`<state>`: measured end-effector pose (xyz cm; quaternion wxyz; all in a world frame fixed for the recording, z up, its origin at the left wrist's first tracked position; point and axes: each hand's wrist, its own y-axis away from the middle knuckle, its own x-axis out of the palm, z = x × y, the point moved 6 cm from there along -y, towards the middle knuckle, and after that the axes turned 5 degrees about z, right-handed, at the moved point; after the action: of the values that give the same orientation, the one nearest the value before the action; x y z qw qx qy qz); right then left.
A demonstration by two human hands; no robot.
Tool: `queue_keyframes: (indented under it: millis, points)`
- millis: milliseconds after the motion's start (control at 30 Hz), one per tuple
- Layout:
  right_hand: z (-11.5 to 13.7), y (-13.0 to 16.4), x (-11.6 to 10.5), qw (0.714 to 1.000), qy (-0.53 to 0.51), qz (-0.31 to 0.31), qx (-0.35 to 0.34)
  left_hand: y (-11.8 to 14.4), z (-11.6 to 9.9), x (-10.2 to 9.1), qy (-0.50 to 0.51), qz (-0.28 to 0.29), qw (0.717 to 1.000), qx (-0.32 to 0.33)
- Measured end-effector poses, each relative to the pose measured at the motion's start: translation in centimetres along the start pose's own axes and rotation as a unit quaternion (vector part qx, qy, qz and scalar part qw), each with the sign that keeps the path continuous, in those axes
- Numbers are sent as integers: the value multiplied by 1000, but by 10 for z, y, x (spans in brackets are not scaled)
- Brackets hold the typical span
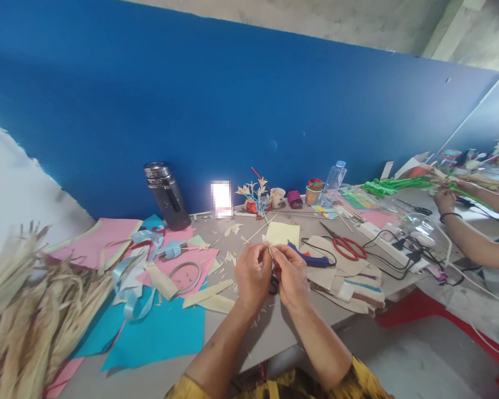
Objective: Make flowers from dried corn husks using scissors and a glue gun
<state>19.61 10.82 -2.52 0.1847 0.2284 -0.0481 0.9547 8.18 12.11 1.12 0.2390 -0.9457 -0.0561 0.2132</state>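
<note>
Pale dried husk piece [269, 242], small, held above the near edge of the grey table [270, 332], centre of scene; left hand [253, 274] and right hand [290, 275] meet on it, fingers of both pinched narrow around it; likely light, thin, brittle, prone to tearing, best taken near its base with fingertips only; red-handled scissors [346, 245] to the right, apart; yellow paper [283, 233] just beyond the hands; pink paper [108, 238] and blue paper [158, 332] to the left; dried husk bundle [29, 310] at near left; dark flask [166, 195] far left against the blue wall [233, 100]; another person's arm [469, 233] at far right.
</note>
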Motion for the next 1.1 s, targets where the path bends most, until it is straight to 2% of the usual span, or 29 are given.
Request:
queue_keyframes:
  millis: [300, 567, 667, 800, 900, 1100]
  points:
    - [-2, 2, 1, 1000, 8, 14, 9, -2, 7, -1, -5, -7, 999, -39]
    - [0, -1, -6, 997, -33, 31, 55, -7, 7, -5, 80, -20, 994, -70]
    - [3, 1, -5, 996, -40, 50, 68, -10, 9, -4, 106, -21, 992, -66]
    - [9, 9, 0, 993, -21, 95, 72, -13, 18, -1, 145, -11, 985, -97]
    - [16, 17, -1, 993, 22, 101, 61, -15, 22, 0, 169, 0, 980, -110]
    - [24, 24, -19, 997, 44, 57, 6, -15, 23, 2, 202, 25, 973, -112]
